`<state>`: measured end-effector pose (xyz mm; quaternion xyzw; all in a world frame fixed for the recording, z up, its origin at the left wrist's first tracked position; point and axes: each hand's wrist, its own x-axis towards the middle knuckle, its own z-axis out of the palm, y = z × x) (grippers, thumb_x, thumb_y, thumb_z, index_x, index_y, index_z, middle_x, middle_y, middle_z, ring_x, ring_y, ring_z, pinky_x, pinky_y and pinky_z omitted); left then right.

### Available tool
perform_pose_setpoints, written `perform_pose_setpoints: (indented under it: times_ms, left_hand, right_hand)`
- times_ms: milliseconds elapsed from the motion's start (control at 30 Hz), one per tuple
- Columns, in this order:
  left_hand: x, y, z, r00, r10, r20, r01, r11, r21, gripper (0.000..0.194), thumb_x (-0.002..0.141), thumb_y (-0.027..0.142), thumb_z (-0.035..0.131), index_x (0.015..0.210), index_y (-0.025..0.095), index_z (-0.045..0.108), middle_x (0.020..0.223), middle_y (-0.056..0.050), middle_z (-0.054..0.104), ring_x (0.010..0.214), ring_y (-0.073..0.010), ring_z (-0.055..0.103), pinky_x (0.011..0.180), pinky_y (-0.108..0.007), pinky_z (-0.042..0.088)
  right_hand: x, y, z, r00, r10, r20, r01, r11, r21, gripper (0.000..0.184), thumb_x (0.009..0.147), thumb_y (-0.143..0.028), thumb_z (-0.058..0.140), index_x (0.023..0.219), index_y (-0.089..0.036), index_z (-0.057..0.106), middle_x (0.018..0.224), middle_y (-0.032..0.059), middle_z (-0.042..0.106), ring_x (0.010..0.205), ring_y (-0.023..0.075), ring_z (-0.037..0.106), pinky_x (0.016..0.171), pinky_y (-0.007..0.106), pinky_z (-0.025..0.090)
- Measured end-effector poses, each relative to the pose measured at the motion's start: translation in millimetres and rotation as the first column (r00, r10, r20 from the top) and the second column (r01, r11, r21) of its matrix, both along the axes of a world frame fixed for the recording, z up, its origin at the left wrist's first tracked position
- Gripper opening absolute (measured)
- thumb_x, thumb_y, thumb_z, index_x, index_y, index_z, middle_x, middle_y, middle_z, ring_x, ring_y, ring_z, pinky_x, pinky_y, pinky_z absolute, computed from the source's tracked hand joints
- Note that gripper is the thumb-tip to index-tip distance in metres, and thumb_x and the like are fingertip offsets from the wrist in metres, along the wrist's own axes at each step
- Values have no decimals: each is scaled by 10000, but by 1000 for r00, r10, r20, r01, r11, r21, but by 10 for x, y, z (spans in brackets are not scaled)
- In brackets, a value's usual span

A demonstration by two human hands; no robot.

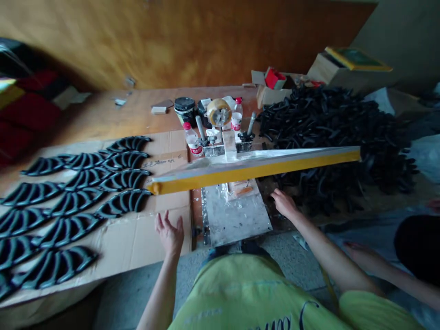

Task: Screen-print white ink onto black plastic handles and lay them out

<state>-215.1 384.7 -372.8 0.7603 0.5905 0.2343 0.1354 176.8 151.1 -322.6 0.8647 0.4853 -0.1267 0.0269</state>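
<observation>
The left hand (169,233), fingers spread, is over the edge of the cardboard (161,240); the right hand (284,205), fingers loosely together, is just beside a white-smeared plate (237,217), below a yellow bar (254,169). On the wooden table (117,119) are about fourteen black arched pieces (123,201), one uncountable black heap (333,146), two bottles (191,137) and one tape roll (219,112); a co-worker's hand (360,254) lies to the right, before an orange wall (172,41).

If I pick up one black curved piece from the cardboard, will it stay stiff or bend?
The black curved piece looks thin and openwork, so probably light. Its slim ribs may flex slightly. Lying flat on the cardboard, it seems unlikely to roll.
</observation>
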Motion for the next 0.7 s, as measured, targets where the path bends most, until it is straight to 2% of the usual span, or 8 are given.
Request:
perform_pose_setpoints:
  times_ms: [133,233,300,367,467,533,600,700]
  left_hand:
    - [407,-329,248,996,21,82,-23,1000,16,543,904,433,474,1355,136,418,1471,-207,364,1404,-281,297,1121,-442,302]
    - [603,-536,424,990,62,124,-64,998,13,523,912,429,470,1364,172,407,1460,-168,401,1380,-264,347,1108,-413,328]
    - [702,-642,526,986,73,150,-76,997,17,520,914,422,475,1368,180,405,1448,-155,425,1363,-258,372,1105,-403,332]
    - [781,-705,607,980,71,183,-77,997,23,521,910,414,488,1369,180,411,1432,-150,447,1349,-259,390,1105,-405,331]
    - [852,-717,666,967,84,240,-91,996,17,527,896,409,520,1365,186,429,1393,-156,486,1310,-274,433,1077,-435,357]
    - [860,-686,665,958,97,269,-98,995,-8,532,888,410,535,1366,197,437,1366,-161,508,1283,-284,459,1046,-451,383]
    - [849,-631,665,951,96,294,-89,995,-35,527,886,413,541,1360,203,448,1345,-163,522,1268,-286,473,1027,-452,398]
    - [859,-489,771,919,84,386,-70,996,-50,479,880,416,550,1307,205,495,1308,-153,550,1238,-265,502,1010,-424,415]
  right_hand:
    - [254,4,90,995,99,-31,-98,994,48,151,807,-152,572,946,-157,630,1026,150,652,999,267,605,787,336,489]
    - [495,108,335,975,22,-219,44,956,291,251,819,-236,582,1065,-184,587,858,78,670,795,228,656,704,331,512]
    - [555,266,470,886,23,-464,215,865,454,288,839,-294,553,1111,-200,559,785,30,654,692,188,659,641,298,524]
    - [477,489,523,729,63,-681,384,787,483,287,837,-365,551,1066,-192,559,712,1,626,607,162,645,559,263,521]
    - [185,840,457,576,39,-817,449,820,355,280,824,-421,569,937,-165,575,630,-9,601,492,138,592,467,235,485]
    - [-3,999,386,623,7,-782,343,896,281,275,852,-430,552,882,-161,602,627,11,619,507,139,598,493,233,479]
    - [-119,1064,354,769,21,-639,188,948,257,297,874,-453,546,879,-171,636,694,48,663,641,172,651,594,250,497]
    - [-181,1032,395,952,85,-294,1,959,282,369,885,-501,539,1045,-188,649,892,108,703,897,241,659,761,318,498]
